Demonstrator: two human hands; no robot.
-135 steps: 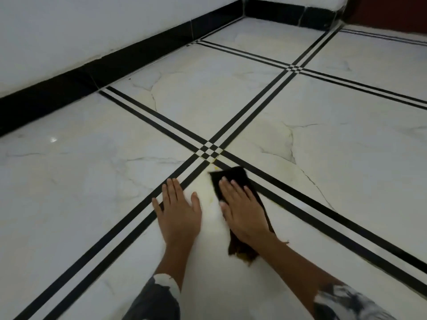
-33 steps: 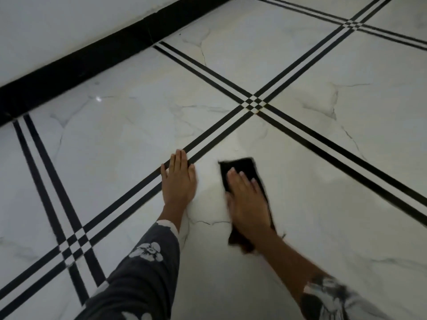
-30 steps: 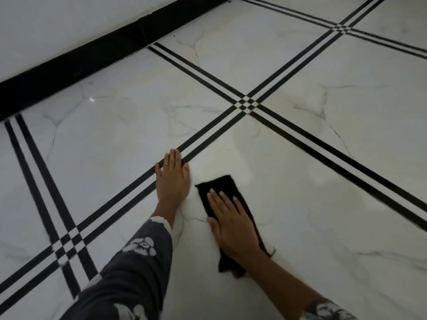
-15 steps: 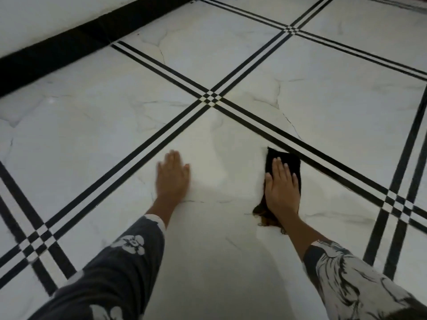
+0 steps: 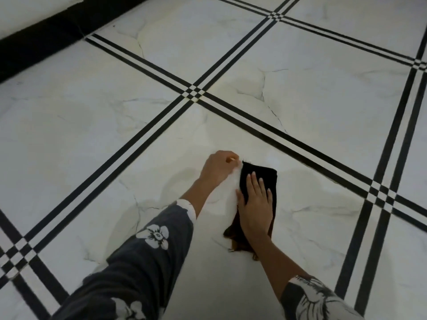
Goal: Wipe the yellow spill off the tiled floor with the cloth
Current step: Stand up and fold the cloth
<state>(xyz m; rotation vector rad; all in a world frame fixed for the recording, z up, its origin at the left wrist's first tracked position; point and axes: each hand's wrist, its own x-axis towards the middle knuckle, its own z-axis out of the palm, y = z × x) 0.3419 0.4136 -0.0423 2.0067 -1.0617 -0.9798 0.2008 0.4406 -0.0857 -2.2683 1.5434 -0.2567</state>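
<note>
A black cloth (image 5: 265,179) with a brownish frayed near end lies folded on a white marble floor tile (image 5: 312,227). My right hand (image 5: 255,205) presses flat on it, fingers together and pointing away from me. My left hand (image 5: 219,168) is curled into a loose fist on the tile, its fingertips right at the cloth's far left corner; whether it pinches that corner I cannot tell. I see no clear yellow patch on the tile. Faint damp smears (image 5: 184,183) show left of the cloth.
Double black stripes (image 5: 288,137) border the tile and cross at a checkered junction (image 5: 194,94) beyond my hands. A black skirting board (image 5: 46,35) under a white wall runs along the far left. Both my sleeves are dark with white flowers.
My left hand has lifted off the floor, curled up and moved right to the cloth's corner. My right hand still rests on the cloth, which sits a little closer to me than before.
</note>
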